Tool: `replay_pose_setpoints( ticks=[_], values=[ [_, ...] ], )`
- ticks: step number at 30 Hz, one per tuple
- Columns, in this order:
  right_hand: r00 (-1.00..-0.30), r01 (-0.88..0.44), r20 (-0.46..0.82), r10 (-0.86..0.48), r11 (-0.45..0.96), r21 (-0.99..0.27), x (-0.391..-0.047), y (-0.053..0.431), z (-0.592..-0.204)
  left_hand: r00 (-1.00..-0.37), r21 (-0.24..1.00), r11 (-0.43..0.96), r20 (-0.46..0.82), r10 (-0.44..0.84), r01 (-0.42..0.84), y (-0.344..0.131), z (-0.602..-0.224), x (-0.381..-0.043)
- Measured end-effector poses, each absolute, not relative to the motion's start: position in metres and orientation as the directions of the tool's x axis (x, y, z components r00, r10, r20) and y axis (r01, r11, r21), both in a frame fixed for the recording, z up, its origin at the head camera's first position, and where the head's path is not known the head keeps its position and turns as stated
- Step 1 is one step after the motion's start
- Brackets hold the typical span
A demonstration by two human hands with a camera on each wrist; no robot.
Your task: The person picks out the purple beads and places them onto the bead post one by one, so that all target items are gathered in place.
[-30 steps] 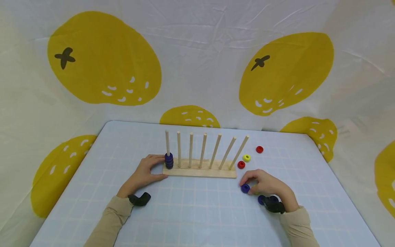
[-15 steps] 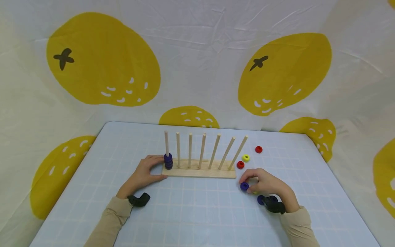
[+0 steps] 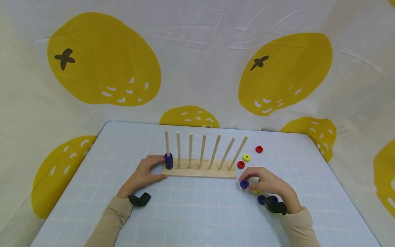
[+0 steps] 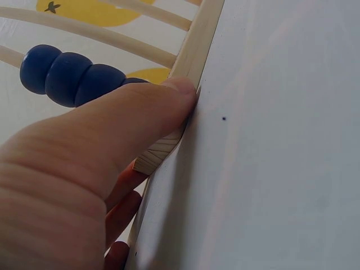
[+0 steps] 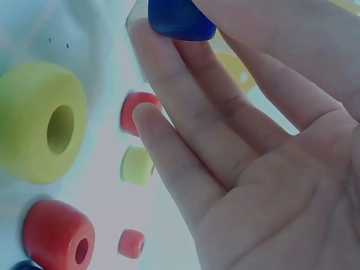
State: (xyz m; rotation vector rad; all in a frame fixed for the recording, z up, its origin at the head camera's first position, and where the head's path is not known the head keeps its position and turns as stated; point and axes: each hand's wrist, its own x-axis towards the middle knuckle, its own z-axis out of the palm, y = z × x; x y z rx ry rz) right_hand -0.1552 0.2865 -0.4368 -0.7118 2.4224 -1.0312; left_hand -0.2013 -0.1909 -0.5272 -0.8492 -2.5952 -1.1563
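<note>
A wooden peg stand with several upright pegs lies lengthwise across the table. Its leftmost peg carries a stack of dark blue beads. My left hand grips the stand's left end; in the left wrist view the thumb presses the front edge and the other fingers go behind. To the right of the stand, my right hand pinches a blue bead between thumb and fingers, its hole facing up in the head view. A yellow bead peeks out beneath that hand.
More blue beads lie by the right wrist, partly behind the black wrist camera. Beyond the right hand are a red bead, a yellow bead and another red bead. A lemon-print cloth hangs behind the table.
My right hand has shifted slightly away from me with the blue bead, and more of the yellow bead under it shows. The left hand and the stand have stayed put.
</note>
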Motion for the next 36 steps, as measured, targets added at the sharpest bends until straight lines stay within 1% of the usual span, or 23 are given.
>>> replay_pose_setpoints(
  ticks=[11,20,28,36],
  values=[
    [-0.786,-0.351,-0.101,-0.611,0.574,-0.74,-0.152,0.283,-0.43,-0.825,0.628,0.539,0.369,0.429,0.561,-0.19,-0.525,-0.201],
    [-0.801,-0.364,-0.06,-0.596,0.564,-0.742,-0.151,0.282,-0.428,-0.821,0.626,0.536,0.374,0.431,0.566,-0.189,-0.525,-0.2],
    [-0.811,-0.411,0.007,-0.585,0.561,-0.719,-0.149,0.28,-0.425,-0.83,0.635,0.541,0.357,0.428,0.552,-0.189,-0.525,-0.2],
    [-0.812,-0.47,0.089,-0.577,0.556,-0.686,-0.146,0.276,-0.42,-0.821,0.63,0.53,0.374,0.432,0.567,-0.19,-0.525,-0.2]
  ],
)
